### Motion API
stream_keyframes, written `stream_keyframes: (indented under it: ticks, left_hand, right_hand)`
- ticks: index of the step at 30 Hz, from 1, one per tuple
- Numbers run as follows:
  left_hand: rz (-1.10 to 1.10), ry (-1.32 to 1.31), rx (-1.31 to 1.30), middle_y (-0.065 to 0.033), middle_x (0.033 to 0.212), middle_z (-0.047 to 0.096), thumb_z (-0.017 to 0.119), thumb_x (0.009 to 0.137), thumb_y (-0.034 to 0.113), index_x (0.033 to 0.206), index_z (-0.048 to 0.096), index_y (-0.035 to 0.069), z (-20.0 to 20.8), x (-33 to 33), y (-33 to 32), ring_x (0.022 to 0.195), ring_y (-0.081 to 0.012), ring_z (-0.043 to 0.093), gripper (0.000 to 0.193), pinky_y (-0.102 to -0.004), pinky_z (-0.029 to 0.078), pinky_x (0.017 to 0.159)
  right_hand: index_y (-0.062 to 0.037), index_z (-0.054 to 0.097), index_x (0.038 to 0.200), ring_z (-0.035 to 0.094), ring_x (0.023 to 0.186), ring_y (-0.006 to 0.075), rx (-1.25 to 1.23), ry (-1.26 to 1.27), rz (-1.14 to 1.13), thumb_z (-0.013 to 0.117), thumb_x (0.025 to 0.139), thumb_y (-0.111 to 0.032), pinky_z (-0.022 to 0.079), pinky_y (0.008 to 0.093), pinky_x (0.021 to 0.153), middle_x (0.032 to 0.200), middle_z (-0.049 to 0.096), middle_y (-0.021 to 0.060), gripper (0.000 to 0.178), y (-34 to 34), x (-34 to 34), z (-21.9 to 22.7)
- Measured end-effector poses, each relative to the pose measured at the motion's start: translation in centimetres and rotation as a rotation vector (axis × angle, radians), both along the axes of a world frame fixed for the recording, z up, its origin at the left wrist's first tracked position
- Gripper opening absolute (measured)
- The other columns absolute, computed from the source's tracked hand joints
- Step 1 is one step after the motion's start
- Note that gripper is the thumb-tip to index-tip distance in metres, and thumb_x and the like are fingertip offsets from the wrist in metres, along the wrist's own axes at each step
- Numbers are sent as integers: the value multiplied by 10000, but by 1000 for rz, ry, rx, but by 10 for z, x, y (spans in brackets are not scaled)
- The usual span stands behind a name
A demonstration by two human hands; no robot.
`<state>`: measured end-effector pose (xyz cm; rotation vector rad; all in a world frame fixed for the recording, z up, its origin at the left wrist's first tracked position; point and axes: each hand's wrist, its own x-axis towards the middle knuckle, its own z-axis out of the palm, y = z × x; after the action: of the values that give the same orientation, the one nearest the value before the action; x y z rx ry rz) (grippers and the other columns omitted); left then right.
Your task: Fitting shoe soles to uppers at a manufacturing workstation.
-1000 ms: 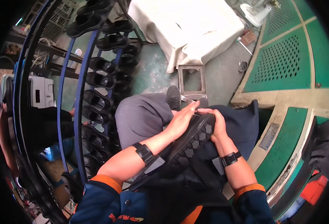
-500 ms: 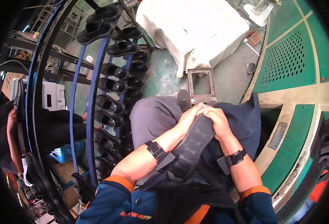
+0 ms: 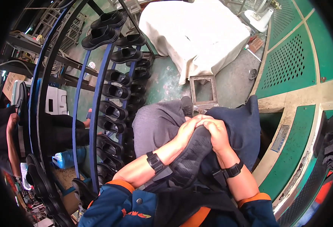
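Note:
A black shoe [image 3: 192, 156] lies sole-up across my lap, its patterned tread toward me. One end of it is wrapped by both hands; the other end points back to my waist. My left hand [image 3: 189, 130] grips it from the left side, fingers closed over the far end. From the right, my right hand [image 3: 216, 133] clasps the same end, its fingers meeting those of the left. The upper of the shoe is turned away and hidden. Black straps with small boxes sit on both wrists.
On the left a blue-barred rack [image 3: 94, 113] holds several black shoes [image 3: 116, 91]. Behind it another person's arm [image 3: 12, 140] shows. Ahead are a white-draped block [image 3: 193, 34] and a square metal frame [image 3: 204, 90]. Green perforated panels [image 3: 287, 64] line the right side.
The shoe and both hands have shifted slightly down toward me, and the shoe's tread has tilted a little. Both hands keep their grip on its far end.

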<state>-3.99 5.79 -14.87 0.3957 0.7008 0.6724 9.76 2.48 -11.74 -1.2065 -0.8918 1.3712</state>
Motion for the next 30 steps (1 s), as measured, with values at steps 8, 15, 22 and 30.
stream_keyframes:
  ticks: [8,15,22,30]
  left_hand:
    - [-97,132,163,-76,1245,617,556,1013,365,1297,581,42,39,-2,13,1119,-160,593,431,-302,483,963]
    - [-150,-159,-516,-186,1236,652,592,956,239,1335,529,-23,57,-66,-55,1100,-304,662,465,-444,545,964]
    - [-114,-38,-540,-201,1217,658,607,932,217,1288,555,-35,83,-79,-90,1093,-321,667,439,-456,538,972]
    - [-109,-54,-265,-172,1390,534,651,917,133,1486,332,9,115,-89,-93,1214,-281,600,664,-447,506,1031]
  right_hand:
    - [85,708,905,660,938,249,84,199,62,451,919,-163,494,330,891,984,715,167,358,15,13,15]
    - [62,699,935,696,784,281,-131,507,-42,438,910,-370,571,372,768,896,718,185,505,47,37,8]
    - [37,705,923,679,774,250,-318,570,-97,453,921,-363,558,355,772,866,715,164,473,25,15,0]
    - [54,694,920,682,801,237,-173,649,-75,450,931,-318,555,333,769,882,716,167,445,15,10,22]
